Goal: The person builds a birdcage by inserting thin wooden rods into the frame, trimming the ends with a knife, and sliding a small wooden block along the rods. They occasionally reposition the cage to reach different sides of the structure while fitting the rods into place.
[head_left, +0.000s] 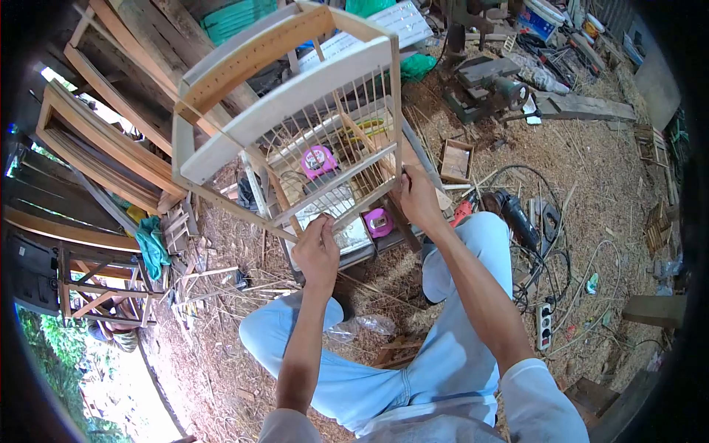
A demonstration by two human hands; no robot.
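Wooden cage (284,103) above shavings-strewn floor (572,173)

The cage (286,107) is above the worktop (354,258); one tape measure (379,222) lies near its near edge, another (319,160) behind the bars. Right of the worktop, a box (456,161) sits on the floor (613,214).

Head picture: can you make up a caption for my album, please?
Left hand and right hand on a barred wooden frame, two pink tape measures nearby, wood shavings around.
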